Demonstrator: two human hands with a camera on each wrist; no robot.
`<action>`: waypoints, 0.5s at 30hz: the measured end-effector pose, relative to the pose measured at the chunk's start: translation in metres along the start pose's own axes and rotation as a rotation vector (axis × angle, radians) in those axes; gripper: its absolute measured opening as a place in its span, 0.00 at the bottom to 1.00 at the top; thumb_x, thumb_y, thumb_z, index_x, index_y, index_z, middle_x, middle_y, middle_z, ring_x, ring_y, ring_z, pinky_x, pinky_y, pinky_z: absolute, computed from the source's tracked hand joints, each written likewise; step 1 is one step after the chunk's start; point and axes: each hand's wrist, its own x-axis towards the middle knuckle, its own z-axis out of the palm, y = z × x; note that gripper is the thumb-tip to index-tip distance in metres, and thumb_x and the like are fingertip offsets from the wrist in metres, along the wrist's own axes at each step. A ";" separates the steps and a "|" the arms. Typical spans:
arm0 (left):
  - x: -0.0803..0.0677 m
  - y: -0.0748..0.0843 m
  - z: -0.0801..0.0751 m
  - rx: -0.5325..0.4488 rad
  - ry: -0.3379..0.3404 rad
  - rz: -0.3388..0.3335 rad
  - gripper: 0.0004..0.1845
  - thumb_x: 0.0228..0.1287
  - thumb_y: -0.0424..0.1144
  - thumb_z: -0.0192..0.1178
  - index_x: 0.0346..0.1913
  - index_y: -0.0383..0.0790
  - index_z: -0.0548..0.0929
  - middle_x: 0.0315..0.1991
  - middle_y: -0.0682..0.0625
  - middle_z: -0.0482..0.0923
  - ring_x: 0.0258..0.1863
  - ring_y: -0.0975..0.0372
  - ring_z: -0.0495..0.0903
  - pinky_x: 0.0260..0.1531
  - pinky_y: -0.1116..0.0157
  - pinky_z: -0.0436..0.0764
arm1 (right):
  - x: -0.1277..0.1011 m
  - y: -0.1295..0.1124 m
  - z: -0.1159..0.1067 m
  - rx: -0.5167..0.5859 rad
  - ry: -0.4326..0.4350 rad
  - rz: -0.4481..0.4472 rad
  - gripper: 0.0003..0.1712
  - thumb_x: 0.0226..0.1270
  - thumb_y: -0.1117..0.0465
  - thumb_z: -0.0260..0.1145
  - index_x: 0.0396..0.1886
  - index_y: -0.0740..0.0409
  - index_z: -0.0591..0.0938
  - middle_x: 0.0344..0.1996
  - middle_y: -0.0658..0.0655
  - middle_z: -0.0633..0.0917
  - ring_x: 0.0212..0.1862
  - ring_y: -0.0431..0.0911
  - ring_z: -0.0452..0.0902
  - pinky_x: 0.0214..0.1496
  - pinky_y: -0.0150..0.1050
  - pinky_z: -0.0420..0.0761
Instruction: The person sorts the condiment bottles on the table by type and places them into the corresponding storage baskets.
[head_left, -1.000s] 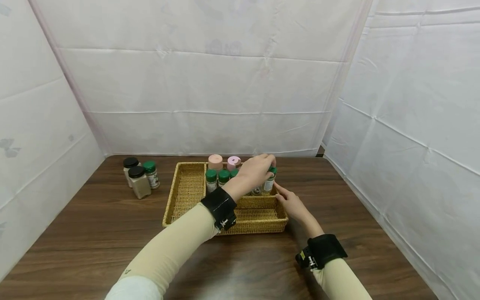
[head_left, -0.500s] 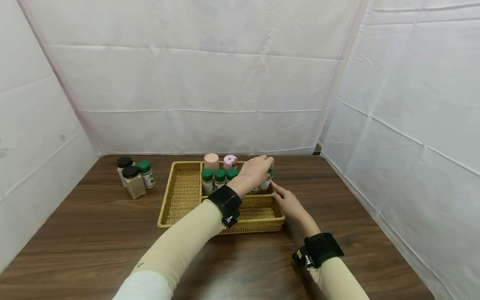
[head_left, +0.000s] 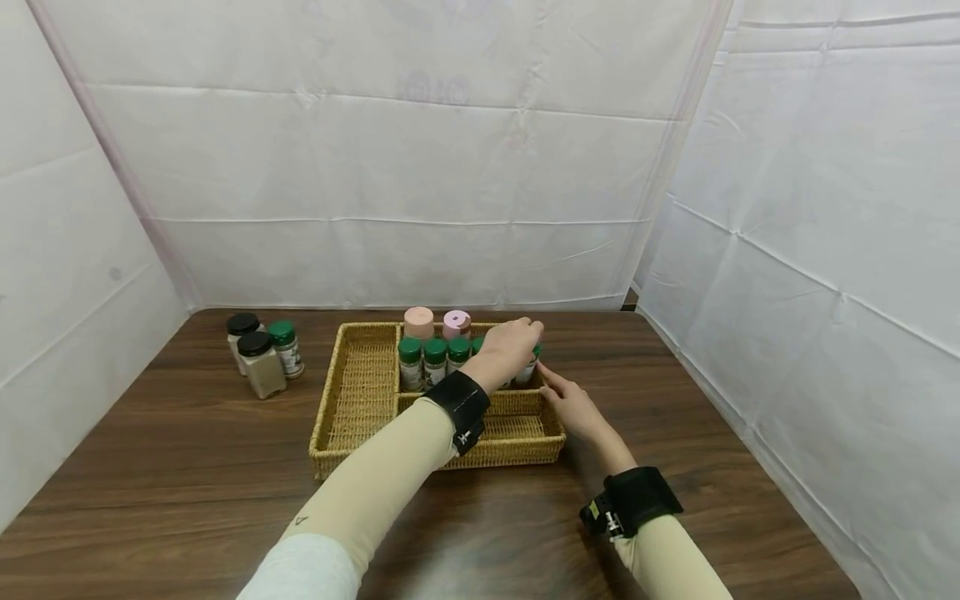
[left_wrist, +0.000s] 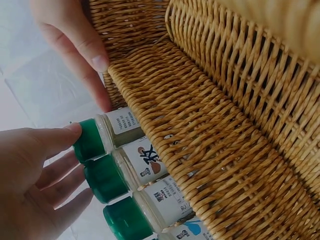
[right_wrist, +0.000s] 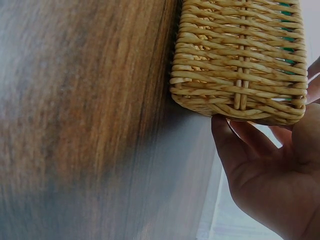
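While right hand (head_left: 572, 406) steadies basket (head_left: 360, 392), left hand (head_left: 510, 348) on jar (left_wrist: 102, 138)

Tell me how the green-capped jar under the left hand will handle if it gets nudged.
The jar looks tall and narrow, so it would probably tip easily. Neighbouring jars and the basket wall likely brace it. The left hand touches its cap; the ribbed cap probably grips well.
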 end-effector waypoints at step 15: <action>-0.022 -0.013 -0.012 0.021 -0.061 0.002 0.24 0.73 0.49 0.58 0.69 0.49 0.73 0.69 0.48 0.71 0.68 0.55 0.72 0.65 0.59 0.77 | 0.001 0.000 0.000 -0.029 0.004 -0.019 0.31 0.84 0.57 0.46 0.80 0.39 0.54 0.24 0.54 0.71 0.13 0.40 0.53 0.18 0.33 0.62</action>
